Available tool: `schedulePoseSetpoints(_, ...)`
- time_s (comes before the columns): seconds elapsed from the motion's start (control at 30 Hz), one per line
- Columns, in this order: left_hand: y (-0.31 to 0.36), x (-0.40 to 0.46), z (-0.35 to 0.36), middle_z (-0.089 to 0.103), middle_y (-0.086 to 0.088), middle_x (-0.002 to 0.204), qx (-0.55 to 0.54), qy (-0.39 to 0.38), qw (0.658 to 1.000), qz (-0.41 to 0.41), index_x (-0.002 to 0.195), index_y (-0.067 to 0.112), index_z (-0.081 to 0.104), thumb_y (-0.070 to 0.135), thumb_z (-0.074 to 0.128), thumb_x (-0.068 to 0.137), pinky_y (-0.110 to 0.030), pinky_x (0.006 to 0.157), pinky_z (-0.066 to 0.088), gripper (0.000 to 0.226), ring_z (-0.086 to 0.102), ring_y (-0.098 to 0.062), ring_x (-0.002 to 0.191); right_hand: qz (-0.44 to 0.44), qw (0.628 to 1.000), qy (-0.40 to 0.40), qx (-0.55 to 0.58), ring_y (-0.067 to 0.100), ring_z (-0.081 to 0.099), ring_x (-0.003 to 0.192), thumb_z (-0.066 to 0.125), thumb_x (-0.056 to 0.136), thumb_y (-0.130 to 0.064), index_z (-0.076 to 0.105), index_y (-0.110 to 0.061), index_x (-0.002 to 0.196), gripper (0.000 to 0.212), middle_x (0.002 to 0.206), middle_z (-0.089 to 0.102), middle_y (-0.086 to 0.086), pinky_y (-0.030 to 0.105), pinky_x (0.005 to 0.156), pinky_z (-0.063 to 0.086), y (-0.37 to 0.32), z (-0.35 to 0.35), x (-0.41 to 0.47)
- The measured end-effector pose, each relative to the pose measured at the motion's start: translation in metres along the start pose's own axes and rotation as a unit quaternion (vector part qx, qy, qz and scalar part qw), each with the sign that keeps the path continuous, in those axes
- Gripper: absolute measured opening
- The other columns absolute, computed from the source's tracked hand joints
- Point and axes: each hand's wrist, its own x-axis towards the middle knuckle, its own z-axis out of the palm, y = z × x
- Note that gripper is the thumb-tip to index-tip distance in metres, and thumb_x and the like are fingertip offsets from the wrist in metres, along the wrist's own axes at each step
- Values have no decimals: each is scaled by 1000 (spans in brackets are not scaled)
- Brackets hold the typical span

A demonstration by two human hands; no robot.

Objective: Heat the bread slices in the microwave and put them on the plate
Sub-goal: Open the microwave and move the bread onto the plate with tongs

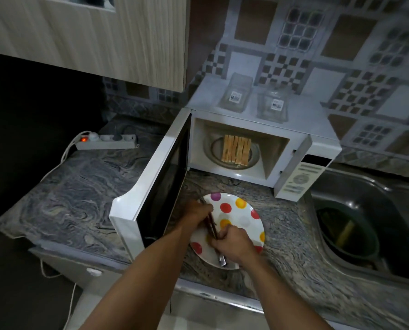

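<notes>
Tongs (211, 226): dark, blurred; middle covered by both hands, metal end shows below the right hand (232, 241).
Left hand (197, 214): fingers blurred; grip on the tongs cannot be told.
Plate (240, 211): near-left portion hidden under hands and forearms.
Bread slices (236, 150): packed upright on the turntable; count too small to tell.
Microwave panel (300, 179): markings unreadable.
Sink (365, 234): cut by right edge; contents of the dark bowl (348, 236) unclear.
Upper cabinet (91, 36): cut by top edge.
Glass jars (253, 98): labels illegible.

Power strip (107, 141) on the counter (74, 201) — sink (370, 225) right.
</notes>
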Motion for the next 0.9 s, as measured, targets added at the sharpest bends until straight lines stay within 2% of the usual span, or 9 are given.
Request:
schedulePoseSetpoints(0.07,13,1,3,66,-8,67,-49,-35,998,-23,86,3,69,28,72,83,-33,56,58,26,63,-18,51,31,993,18,109,18,65,89,72,76,-52,67,-23,85,30,87,70,-4,32,72,49,2,-16,-2)
schedulePoseSetpoints(0.13,29,-3,10,64,-5,65,-83,-87,992,-27,79,9,63,29,67,88,-26,51,52,23,61,-14,53,64,968,34,240,17,70,92,66,81,-60,74,-23,96,40,93,75,-5,30,79,54,1,-35,-7)
schedulePoseSetpoints(0.23,54,-12,18,68,-14,69,-130,-109,985,8,83,1,68,19,71,84,-24,48,51,18,62,-21,54,85,908,34,410,22,76,83,61,89,-63,76,-17,102,50,93,78,7,38,73,62,-2,-57,-9)
schedulePoseSetpoints(0.3,65,-19,24,72,-16,73,-150,-122,980,37,90,-2,72,18,76,78,-26,50,51,23,64,-24,54,74,878,38,472,25,75,84,62,91,-59,76,-11,105,52,96,78,13,37,71,60,-2,-65,-9)
schedulePoseSetpoints(0.43,78,-20,33,76,-13,80,-144,-138,978,70,92,4,74,23,76,75,-27,57,51,25,68,-22,64,62,828,70,554,30,74,88,66,97,-32,74,-1,107,33,98,76,19,39,82,61,-1,-74,-17)
schedulePoseSetpoints(0.57,88,-12,30,75,-16,83,-167,-99,978,79,93,2,70,20,74,81,-28,56,52,22,70,-23,66,45,805,44,590,21,60,66,64,97,-16,68,1,98,18,86,66,20,30,62,52,5,-76,-27)
schedulePoseSetpoints(0.7,91,-2,27,75,-15,83,-177,-106,976,67,98,1,70,21,70,84,-32,61,57,25,74,-30,78,87,812,39,576,19,64,68,58,97,-15,70,-2,101,18,81,70,12,33,72,59,17,-71,-33)
schedulePoseSetpoints(0.8,85,-5,27,76,-14,86,-164,-123,976,72,97,2,70,22,67,87,-29,57,52,23,73,-28,78,100,817,20,568,17,56,57,52,97,-24,67,-10,97,20,73,64,8,28,53,51,17,-70,-33)
schedulePoseSetpoints(0.9,76,-8,32,75,-14,87,-170,-127,975,72,96,2,71,22,68,87,-29,58,52,22,70,-23,71,105,860,38,497,14,46,47,53,96,-52,66,-13,96,42,69,61,4,22,41,34,15,-71,-33)
